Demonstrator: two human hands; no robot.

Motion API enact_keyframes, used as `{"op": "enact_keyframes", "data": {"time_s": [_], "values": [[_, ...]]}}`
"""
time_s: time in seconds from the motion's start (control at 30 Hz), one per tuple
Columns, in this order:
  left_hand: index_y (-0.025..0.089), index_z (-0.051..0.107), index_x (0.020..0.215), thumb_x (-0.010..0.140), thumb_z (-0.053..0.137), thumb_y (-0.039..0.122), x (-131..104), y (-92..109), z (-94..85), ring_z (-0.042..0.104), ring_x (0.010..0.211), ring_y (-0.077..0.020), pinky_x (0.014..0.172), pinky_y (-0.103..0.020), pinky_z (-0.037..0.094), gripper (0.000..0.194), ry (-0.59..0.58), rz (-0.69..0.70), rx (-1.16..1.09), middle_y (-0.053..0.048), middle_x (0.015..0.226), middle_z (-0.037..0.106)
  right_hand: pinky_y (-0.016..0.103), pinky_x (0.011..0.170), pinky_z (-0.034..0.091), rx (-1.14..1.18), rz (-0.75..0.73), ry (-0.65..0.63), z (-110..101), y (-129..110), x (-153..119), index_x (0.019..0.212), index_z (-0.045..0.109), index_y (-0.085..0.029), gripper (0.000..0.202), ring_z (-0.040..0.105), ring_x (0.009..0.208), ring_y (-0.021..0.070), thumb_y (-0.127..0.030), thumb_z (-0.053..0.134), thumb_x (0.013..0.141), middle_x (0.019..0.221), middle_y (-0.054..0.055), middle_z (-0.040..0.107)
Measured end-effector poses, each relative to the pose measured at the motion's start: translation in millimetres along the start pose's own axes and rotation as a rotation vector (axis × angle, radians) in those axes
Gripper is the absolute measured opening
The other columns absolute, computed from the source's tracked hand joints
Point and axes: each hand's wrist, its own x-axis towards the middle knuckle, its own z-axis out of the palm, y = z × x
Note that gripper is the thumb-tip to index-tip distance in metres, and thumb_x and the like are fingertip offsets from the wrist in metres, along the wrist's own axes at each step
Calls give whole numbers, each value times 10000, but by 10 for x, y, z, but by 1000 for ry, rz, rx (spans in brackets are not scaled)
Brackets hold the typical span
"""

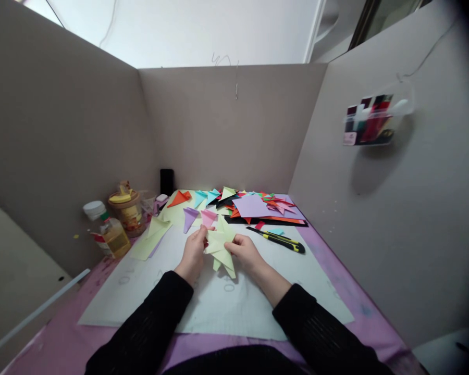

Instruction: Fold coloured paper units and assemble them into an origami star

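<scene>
A pale green folded paper shape (221, 247) with several pointed arms is held up between both hands, above the white sheet (234, 312). My left hand (195, 249) pinches its left side. On the right side, my right hand (247, 251) grips it between thumb and fingers. Just beyond the hands lie a purple folded paper piece (189, 219) and a pink one (208, 217). A black and yellow utility knife (282, 241) rests to the right of my right hand.
Colored paper and folded pieces are piled at the back, with a lilac sheet (252, 205) on top. Pale green paper (151, 238) lies left. A bottle of yellowish liquid (117, 239) and a tub (128, 211) stand by the left partition. A clear container (375, 120) hangs on the right partition.
</scene>
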Motion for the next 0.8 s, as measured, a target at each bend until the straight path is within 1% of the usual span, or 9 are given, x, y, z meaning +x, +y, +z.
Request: {"op": "enact_keyframes", "data": {"time_s": [0.13, 0.2, 0.23, 0.33, 0.4, 0.47, 0.6, 0.7, 0.8], "values": [[149, 691, 1018, 759, 568, 597, 17, 96, -54, 631, 884, -194, 681, -267, 414, 532, 64, -23, -8, -119, 1047, 697, 222, 475, 299, 14, 13, 29, -36, -23, -2, 567, 551, -152, 131, 407, 464, 86, -255, 627, 591, 494, -49, 499], [182, 666, 1098, 754, 596, 576, 2, 150, -66, 614, 969, -202, 701, -265, 419, 528, 23, 21, 33, -108, 1147, 667, 225, 483, 311, -5, 15, 43, -60, -32, -2, 581, 554, -153, 131, 423, 476, 93, -262, 626, 592, 509, -42, 516], [191, 642, 1146, 731, 644, 548, -12, 167, -62, 616, 969, -204, 699, -264, 424, 547, -24, 40, 59, -105, 1159, 662, 227, 487, 318, -22, 11, 41, -68, -33, -1, 584, 552, -155, 133, 433, 483, 97, -266, 625, 594, 516, -38, 522], [150, 548, 1253, 600, 806, 403, -57, 163, -24, 647, 804, -199, 646, -267, 453, 747, -194, 37, 105, -116, 1017, 700, 229, 489, 326, -71, -5, 20, -79, -24, 1, 580, 534, -166, 162, 439, 489, 103, -294, 631, 600, 520, -39, 516], [109, 510, 1256, 551, 844, 340, -73, 133, 1, 643, 684, -185, 610, -272, 469, 814, -244, 13, 91, -99, 871, 710, 227, 483, 320, -92, -16, 14, -79, -20, 0, 562, 511, -175, 206, 426, 480, 100, -326, 646, 602, 507, -46, 497], [96, 501, 1228, 549, 847, 326, -75, 109, 13, 635, 624, -175, 589, -273, 479, 796, -233, 2, 74, -77, 785, 700, 226, 482, 316, -107, -34, 3, -80, -27, -3, 530, 486, -183, 243, 411, 471, 95, -345, 644, 616, 489, -50, 478], [98, 506, 1179, 547, 848, 319, -63, 109, 5, 639, 604, -173, 575, -267, 484, 752, -193, -11, 45, -80, 775, 697, 224, 490, 322, -122, -64, -37, -90, -65, -13, 496, 494, -185, 203, 404, 462, 92, -282, 588, 649, 473, -48, 477], [104, 510, 1162, 544, 850, 309, -55, 110, -9, 637, 596, -170, 572, -263, 479, 734, -198, -14, 23, -74, 765, 693, 222, 493, 325, -111, -66, -43, -94, -82, -19, 498, 528, -180, 166, 404, 460, 92, -241, 560, 648, 474, -45, 491], [110, 508, 1159, 557, 845, 308, -47, 96, -21, 628, 577, -166, 566, -263, 471, 718, -218, -14, 14, -59, 735, 683, 221, 495, 327, -112, -79, -46, -92, -91, -26, 488, 539, -175, 182, 403, 466, 92, -230, 538, 662, 480, -38, 498]]}}
